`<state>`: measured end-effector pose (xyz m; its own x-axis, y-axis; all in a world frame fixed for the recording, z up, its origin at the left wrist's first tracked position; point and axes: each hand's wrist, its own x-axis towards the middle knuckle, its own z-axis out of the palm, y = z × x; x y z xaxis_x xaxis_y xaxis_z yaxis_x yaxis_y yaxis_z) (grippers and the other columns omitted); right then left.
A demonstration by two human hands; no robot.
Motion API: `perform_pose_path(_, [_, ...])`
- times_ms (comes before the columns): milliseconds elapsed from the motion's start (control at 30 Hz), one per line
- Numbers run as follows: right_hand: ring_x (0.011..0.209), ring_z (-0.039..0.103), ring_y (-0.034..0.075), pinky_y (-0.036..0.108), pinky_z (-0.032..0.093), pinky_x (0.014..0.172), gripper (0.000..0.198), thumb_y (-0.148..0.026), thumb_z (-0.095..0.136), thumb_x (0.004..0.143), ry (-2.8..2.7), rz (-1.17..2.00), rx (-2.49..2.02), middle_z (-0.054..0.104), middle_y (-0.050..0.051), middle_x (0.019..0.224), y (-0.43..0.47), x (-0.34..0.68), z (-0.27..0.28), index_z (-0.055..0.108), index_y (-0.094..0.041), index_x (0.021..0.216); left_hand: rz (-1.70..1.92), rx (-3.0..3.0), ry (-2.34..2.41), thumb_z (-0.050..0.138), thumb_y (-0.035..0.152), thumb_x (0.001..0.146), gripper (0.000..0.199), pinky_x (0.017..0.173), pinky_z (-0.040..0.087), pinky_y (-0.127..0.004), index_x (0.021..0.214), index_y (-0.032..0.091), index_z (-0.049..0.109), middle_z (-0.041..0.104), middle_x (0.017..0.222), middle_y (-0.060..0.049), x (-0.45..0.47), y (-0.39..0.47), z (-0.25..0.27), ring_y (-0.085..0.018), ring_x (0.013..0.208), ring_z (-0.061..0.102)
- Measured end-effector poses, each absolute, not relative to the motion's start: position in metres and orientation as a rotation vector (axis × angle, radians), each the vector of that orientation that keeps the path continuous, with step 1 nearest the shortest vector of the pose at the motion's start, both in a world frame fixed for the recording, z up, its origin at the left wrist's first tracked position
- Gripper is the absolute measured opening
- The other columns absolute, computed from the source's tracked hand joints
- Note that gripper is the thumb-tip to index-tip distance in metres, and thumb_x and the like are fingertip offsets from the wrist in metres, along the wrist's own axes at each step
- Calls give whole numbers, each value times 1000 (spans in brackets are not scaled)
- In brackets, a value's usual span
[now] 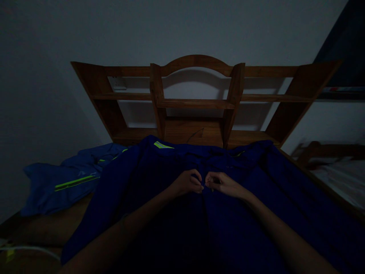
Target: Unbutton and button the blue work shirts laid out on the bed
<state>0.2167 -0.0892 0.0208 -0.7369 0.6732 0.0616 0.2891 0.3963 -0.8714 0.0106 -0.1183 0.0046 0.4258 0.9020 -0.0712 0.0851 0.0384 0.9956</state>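
Observation:
A dark blue work jacket (168,163) with bright yellow-green strips lies spread out below me. My left hand (189,182) and my right hand (224,184) meet over its middle, along a lengthwise seam or front edge. Thumb and fingers of each hand are pinched together, a small gap apart from the other hand. Both pinches appear to be on the jacket's edge, though the dim light hides any small fastener between the fingertips.
Beside the jacket on the left lies a lighter blue garment (68,173) with a yellow-green and dark stripe. A wooden headboard shelf (196,102) stands against the wall behind. A pale cable (31,248) runs at lower left. Whitish bedding (342,179) shows at right.

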Motion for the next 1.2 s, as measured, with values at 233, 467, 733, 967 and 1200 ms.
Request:
perform_pose_path(233, [59,52,10,21,39,57,10,-24,54,78,-2125,1484,-805,56,-1,69,-84,215,14,57,-15,82,772,1905,1028,57,19,73,23,56,42,-18,94,19,50,62,75,1,15,-130,25,-10,65,59])
perform_pose_path(467, [58,54,10,23,42,60,12,-24,56,75,-2060,1588,-796,58,0,70,-78,214,8,58,-14,81,678,2251,1025,50,14,76,26,60,39,-18,101,21,48,59,78,1,15,-135,35,-10,66,55])
perform_pose_path(733, [57,54,10,22,40,58,12,-21,55,75,-2055,1591,-774,59,0,69,-77,215,8,60,-13,82,644,2376,1101,50,17,77,25,57,35,-18,102,21,48,55,71,4,13,-133,28,-10,61,52])
perform_pose_path(967, [57,56,11,23,42,59,14,-23,53,78,-2076,1550,-791,60,1,68,-78,216,10,61,-13,83,582,2292,1106,54,29,81,23,54,32,-17,103,23,51,56,68,5,7,-123,22,-9,58,52])
perform_pose_path(1200, [57,56,11,23,45,58,15,-25,52,77,-1980,1501,-788,59,1,68,-77,215,10,60,-13,80,618,2293,1036,60,41,78,32,55,31,-17,102,22,56,52,65,6,5,-116,12,-7,56,47])
